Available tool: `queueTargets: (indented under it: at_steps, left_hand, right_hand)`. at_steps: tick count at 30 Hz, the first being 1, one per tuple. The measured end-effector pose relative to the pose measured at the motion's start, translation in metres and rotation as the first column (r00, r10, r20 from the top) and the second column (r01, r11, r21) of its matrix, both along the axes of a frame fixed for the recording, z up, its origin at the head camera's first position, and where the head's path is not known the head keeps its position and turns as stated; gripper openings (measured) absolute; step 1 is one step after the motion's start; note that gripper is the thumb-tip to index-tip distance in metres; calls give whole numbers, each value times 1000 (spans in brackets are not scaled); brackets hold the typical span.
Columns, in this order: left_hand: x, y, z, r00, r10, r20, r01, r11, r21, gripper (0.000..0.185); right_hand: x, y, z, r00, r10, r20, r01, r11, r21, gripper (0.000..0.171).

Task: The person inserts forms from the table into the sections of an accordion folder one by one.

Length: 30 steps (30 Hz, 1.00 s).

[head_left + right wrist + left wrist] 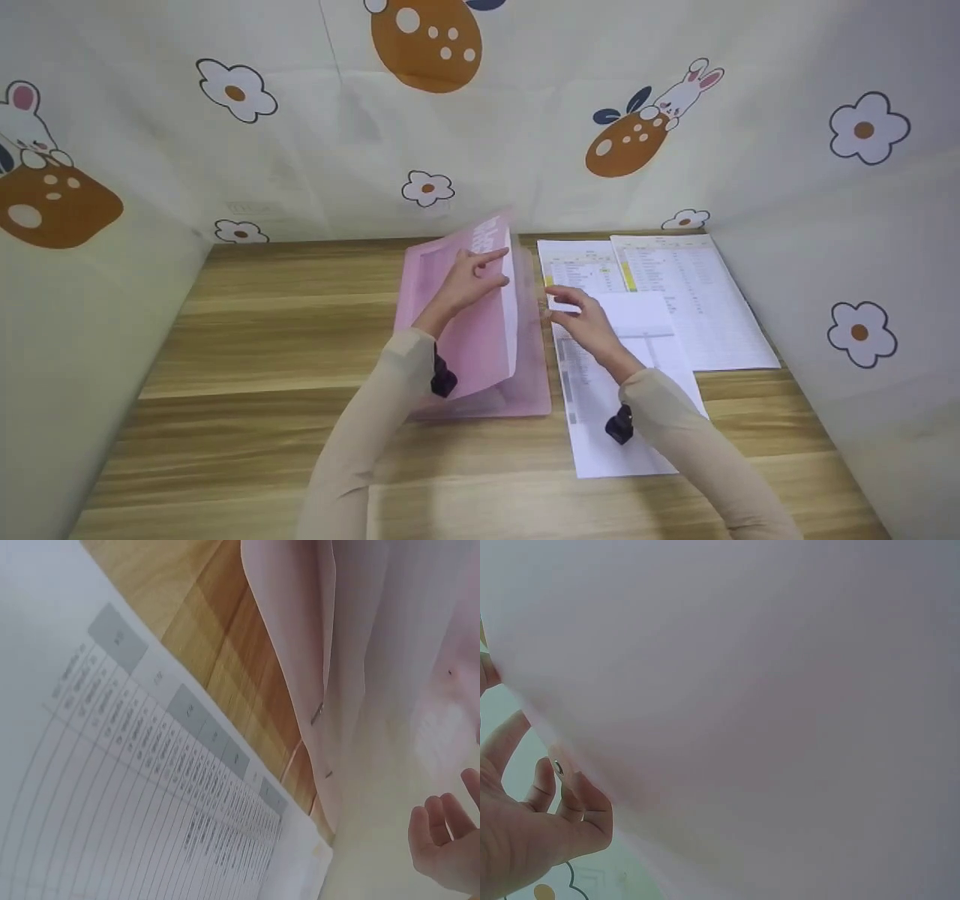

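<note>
A pink folder (pixel 465 330) lies on the table with its front cover lifted and bowed; a white sheet edge shows along the cover's right side. My left hand (pixel 476 281) lies on the cover, its fingers and thumb at the raised right edge. In the left wrist view that hand (pixel 547 817) holds the edge of the pale pink cover (pixel 765 727), which fills most of the picture. Between the folder and a printed sheet (pixel 637 322), my right hand (pixel 585 319) hovers with thumb and fingers apart, holding nothing. Its loosely bent fingers (pixel 442 821) show in the right wrist view.
Two more printed sheets, one at the back (pixel 577 255) and one farther right (pixel 697 300), lie beneath or beside the front sheet. The wooden table (pixel 270 330) stands against patterned curtains (pixel 517 150) on the back and both sides.
</note>
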<state>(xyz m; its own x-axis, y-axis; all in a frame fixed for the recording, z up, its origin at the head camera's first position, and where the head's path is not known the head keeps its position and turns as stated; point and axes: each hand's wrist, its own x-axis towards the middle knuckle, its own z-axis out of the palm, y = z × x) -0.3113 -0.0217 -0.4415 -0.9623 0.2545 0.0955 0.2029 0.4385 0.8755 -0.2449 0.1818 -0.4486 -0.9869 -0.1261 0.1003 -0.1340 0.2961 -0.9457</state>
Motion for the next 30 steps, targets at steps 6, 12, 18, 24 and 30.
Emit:
queueTargets:
  at_steps: [6, 12, 18, 24, 30]
  left_hand:
    - [0, -1, 0, 1000, -2, 8, 1, 1000, 14, 47]
    - [0, -1, 0, 1000, 11, 16, -11, 1000, 15, 46]
    - [0, -1, 1, 999, 22, 33, -22, 1000, 12, 47]
    - [0, -1, 0, 999, 23, 44, -24, 1000, 7, 47]
    - [-1, 0, 0, 999, 30, 46, -31, 1000, 7, 47]
  right_hand:
    - [-16, 24, -20, 997, -56, 49, 55, 998, 31, 42]
    - [-19, 41, -24, 993, -84, 82, 84, 996, 6, 46]
    - [-21, 58, -29, 984, -121, 134, 120, 993, 15, 47]
    - [-22, 71, -33, 973, -152, 174, 147, 988, 39, 49]
    - [-23, 84, -40, 966, -176, 187, 171, 984, 45, 52]
